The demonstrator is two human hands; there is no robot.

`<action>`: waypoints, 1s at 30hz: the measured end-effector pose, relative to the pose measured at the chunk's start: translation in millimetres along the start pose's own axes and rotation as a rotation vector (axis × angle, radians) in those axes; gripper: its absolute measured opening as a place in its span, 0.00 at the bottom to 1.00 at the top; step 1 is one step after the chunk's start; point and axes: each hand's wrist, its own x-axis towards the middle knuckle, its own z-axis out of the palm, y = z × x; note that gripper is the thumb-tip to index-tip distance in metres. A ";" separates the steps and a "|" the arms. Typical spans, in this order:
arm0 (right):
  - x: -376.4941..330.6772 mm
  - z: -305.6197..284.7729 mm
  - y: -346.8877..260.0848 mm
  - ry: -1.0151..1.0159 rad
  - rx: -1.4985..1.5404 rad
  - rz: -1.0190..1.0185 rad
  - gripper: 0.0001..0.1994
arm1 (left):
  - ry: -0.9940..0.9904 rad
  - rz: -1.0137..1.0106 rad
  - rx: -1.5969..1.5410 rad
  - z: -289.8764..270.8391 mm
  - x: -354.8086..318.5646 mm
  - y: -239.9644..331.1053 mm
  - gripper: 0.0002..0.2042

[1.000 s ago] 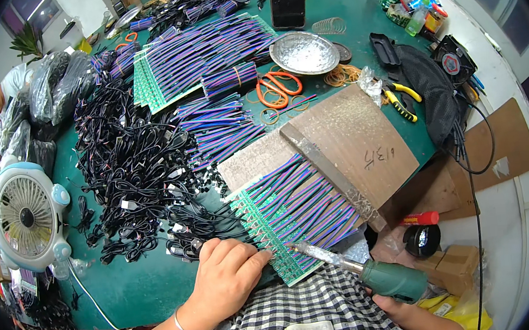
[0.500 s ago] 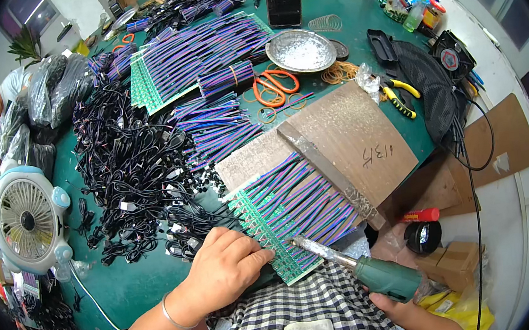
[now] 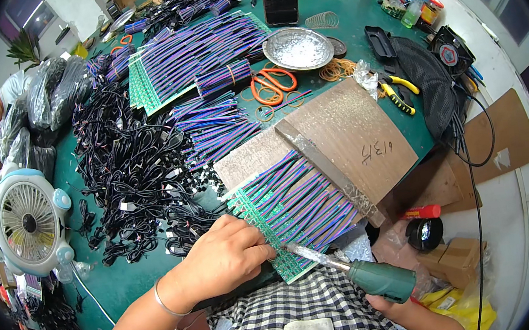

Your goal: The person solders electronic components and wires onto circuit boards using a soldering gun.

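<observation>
1. R hand (image 3: 381, 303): wrapped round iron (image 3: 383, 279), fingers mostly hidden; tip at PCB (image 3: 270, 234), near L thumb.
2. L hand (image 3: 230, 257): fingers curled at PCB edge; can't tell what's pinched.
3. PCB: btwn hands, w/ wires (image 3: 307, 200) fanned off R side.
4. Cables (image 3: 140, 175): fwd-left of L hand; wood (image 3: 364, 129) fwd of R.
5. Scissors (image 3: 263, 91), then dish (image 3: 299, 49): beyond both.

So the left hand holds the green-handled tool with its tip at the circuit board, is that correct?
Not the left hand: the head view shows the right hand holding the green-handled tool, its tip at the circuit board.
</observation>
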 end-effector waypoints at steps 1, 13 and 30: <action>2.1 -1.0 -1.6 -0.038 -0.069 -0.034 0.17 | -0.001 0.001 -0.001 -0.2 -0.2 0.2 0.15; 16.4 1.2 -19.9 -0.048 -0.079 -0.145 0.13 | -0.014 -0.013 0.000 -2.0 -0.2 1.3 0.14; 15.2 2.2 -17.9 0.102 0.224 0.033 0.10 | 0.016 -0.006 0.018 0.7 -0.2 1.8 0.14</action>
